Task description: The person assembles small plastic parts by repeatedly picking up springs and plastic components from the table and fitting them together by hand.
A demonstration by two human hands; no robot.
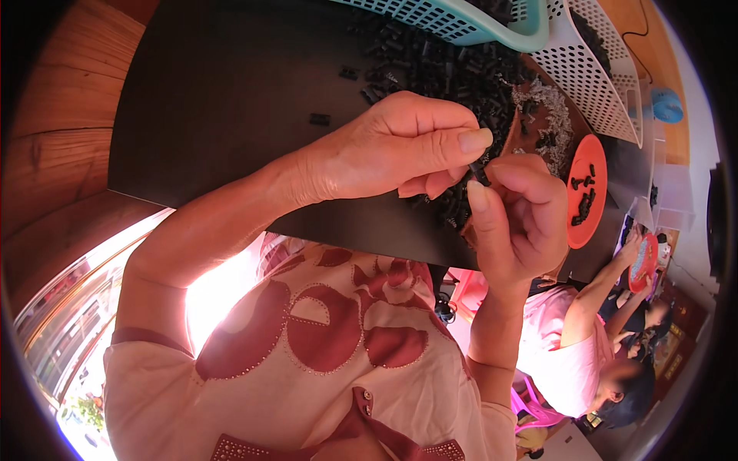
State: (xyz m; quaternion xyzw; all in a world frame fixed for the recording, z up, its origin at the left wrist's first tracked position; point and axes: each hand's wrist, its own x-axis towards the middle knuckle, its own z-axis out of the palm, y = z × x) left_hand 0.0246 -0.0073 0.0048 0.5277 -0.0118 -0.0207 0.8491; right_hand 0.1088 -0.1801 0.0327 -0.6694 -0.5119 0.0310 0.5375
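Between my two hands, above the dark table, is a small black plastic piece [478, 172]. My left hand [423, 142] pinches its upper end between thumb and curled fingers. With thumb and bent forefinger, my right hand [523, 219] grips the lower end. The fingers cover most of the piece, so its full shape is hidden. Just beyond my hands spreads a heap of similar black plastic pieces [438, 65]. Right of the heap lies a pile of small shiny clear or metallic bits [550, 107]. An orange-red plate [596, 157] holding several black pieces stands beside my right hand.
A teal plastic basket [438, 19] and a white perforated basket [573, 61] stand at the back. Two loose black pieces [320, 119] lie on the dark table [223, 100]. At the right, a person in pink [565, 330] works over another red plate [642, 265].
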